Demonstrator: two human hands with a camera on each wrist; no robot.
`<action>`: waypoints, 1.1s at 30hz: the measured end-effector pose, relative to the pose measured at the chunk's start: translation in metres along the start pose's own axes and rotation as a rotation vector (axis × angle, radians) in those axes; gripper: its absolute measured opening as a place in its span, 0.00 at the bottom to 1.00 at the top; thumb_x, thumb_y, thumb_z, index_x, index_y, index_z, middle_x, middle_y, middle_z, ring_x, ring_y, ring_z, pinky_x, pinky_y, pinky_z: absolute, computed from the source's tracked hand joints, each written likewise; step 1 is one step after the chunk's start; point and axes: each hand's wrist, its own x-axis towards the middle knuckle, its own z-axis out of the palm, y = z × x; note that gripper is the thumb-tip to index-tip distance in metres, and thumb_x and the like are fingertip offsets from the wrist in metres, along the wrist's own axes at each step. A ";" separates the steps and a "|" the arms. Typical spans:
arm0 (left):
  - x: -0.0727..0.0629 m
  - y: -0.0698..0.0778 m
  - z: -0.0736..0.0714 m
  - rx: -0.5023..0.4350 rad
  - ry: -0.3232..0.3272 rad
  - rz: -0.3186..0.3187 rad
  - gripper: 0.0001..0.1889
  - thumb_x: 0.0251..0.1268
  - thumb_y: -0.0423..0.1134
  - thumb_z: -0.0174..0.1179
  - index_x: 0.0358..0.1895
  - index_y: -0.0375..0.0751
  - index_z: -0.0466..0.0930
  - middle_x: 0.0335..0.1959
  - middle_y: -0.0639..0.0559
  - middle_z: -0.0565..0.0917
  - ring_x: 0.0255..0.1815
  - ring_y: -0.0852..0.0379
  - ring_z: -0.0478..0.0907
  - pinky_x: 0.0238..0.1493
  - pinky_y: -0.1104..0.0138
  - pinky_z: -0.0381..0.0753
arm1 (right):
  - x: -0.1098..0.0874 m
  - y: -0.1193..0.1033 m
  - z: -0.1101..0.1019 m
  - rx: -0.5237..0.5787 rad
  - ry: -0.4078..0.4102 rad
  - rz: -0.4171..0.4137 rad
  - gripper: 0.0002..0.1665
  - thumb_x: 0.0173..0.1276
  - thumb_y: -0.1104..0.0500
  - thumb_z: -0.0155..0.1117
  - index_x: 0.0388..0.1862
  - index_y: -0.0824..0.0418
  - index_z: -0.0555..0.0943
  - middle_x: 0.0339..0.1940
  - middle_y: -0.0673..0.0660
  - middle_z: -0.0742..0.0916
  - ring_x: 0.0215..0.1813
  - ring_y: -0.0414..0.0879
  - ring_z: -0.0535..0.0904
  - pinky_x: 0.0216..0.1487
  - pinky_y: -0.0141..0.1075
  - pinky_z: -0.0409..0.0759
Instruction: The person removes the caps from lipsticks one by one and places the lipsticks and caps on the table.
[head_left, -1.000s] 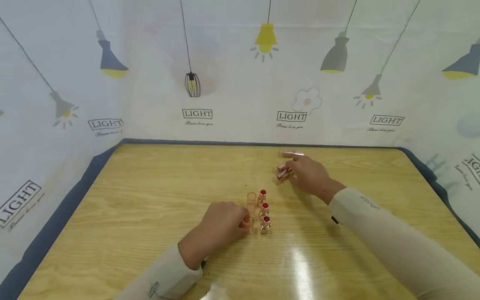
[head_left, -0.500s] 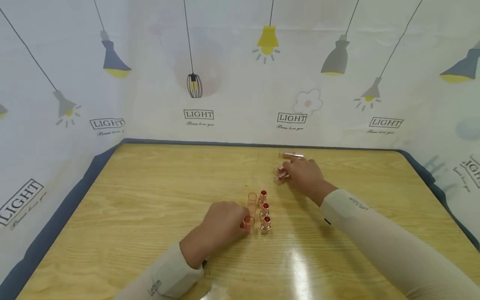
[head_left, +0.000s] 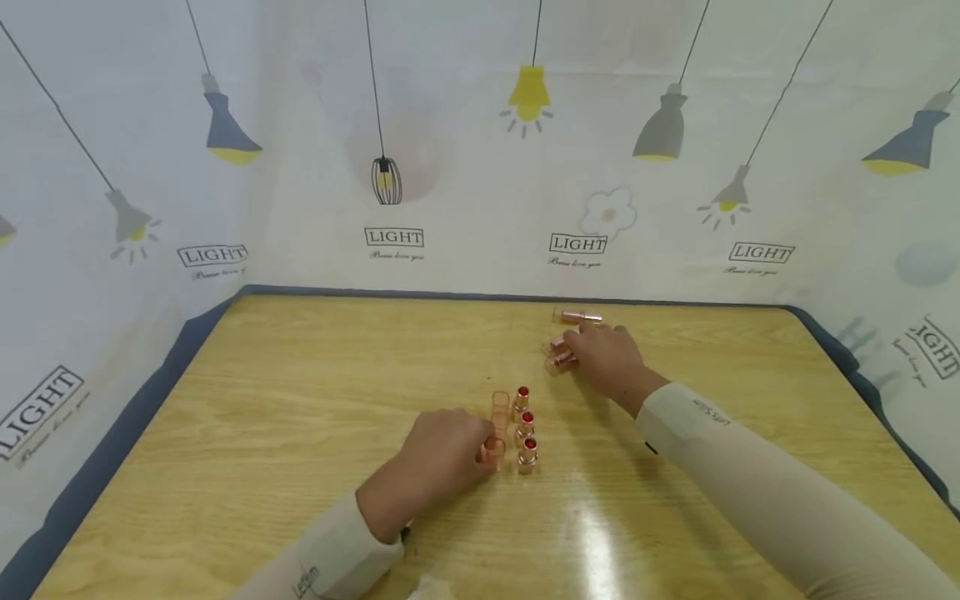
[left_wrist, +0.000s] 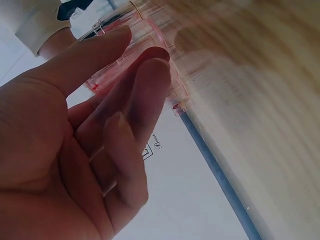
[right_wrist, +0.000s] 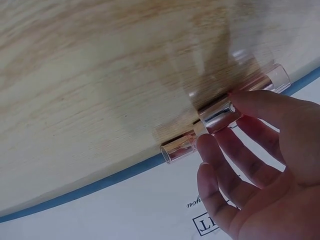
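In the head view my left hand [head_left: 447, 450] pinches the nearest of the clear pinkish lipstick caps [head_left: 500, 406], which stand in a short row. The left wrist view shows thumb and fingertips around a transparent cap [left_wrist: 142, 37]. Just right of the caps stand three uncapped lipsticks [head_left: 527, 423], upright with red tips showing. Farther back, my right hand [head_left: 609, 360] is at two capped lipsticks [head_left: 562, 359] lying side by side. Up close in the right wrist view, its thumb and fingers pinch a shiny rose-gold lipstick [right_wrist: 220, 115], partly hidden by the fingers.
Another capped lipstick [head_left: 581, 317] lies by the back edge of the wooden table [head_left: 315, 375]. A white curtain [head_left: 465, 167] printed with lamps surrounds the table on the back and sides. Something whitish [head_left: 431, 587] shows at the front edge.
My right hand has shifted slightly left over the two lying lipsticks, its fingers now covering more of them. The left hand stays at the cap. The head view has tilted slightly.
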 end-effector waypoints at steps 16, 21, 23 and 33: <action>-0.010 -0.008 -0.020 0.096 -0.050 -0.050 0.13 0.53 0.52 0.75 0.35 0.50 0.88 0.31 0.58 0.88 0.26 0.61 0.79 0.25 0.63 0.77 | -0.002 0.001 0.004 -0.003 -0.028 0.030 0.13 0.75 0.62 0.60 0.56 0.58 0.81 0.51 0.63 0.84 0.48 0.61 0.84 0.50 0.56 0.81; -0.017 -0.014 -0.037 0.112 -0.032 -0.099 0.17 0.55 0.57 0.73 0.37 0.49 0.87 0.29 0.57 0.87 0.21 0.60 0.76 0.22 0.62 0.75 | -0.003 0.006 0.009 0.030 -0.051 0.044 0.15 0.76 0.56 0.59 0.57 0.58 0.82 0.48 0.62 0.86 0.47 0.61 0.84 0.47 0.56 0.82; -0.018 -0.015 -0.040 0.113 0.005 -0.093 0.18 0.58 0.59 0.69 0.38 0.49 0.88 0.25 0.58 0.86 0.17 0.61 0.72 0.19 0.64 0.72 | -0.004 0.009 0.010 0.047 -0.048 0.049 0.15 0.76 0.54 0.59 0.56 0.58 0.82 0.46 0.61 0.86 0.46 0.60 0.83 0.45 0.55 0.82; -0.013 -0.007 -0.043 0.129 0.241 -0.049 0.15 0.66 0.57 0.62 0.44 0.53 0.86 0.27 0.62 0.87 0.16 0.67 0.74 0.12 0.72 0.62 | -0.038 0.013 -0.008 0.205 0.118 -0.011 0.07 0.67 0.59 0.68 0.43 0.59 0.84 0.36 0.55 0.84 0.34 0.48 0.79 0.31 0.41 0.79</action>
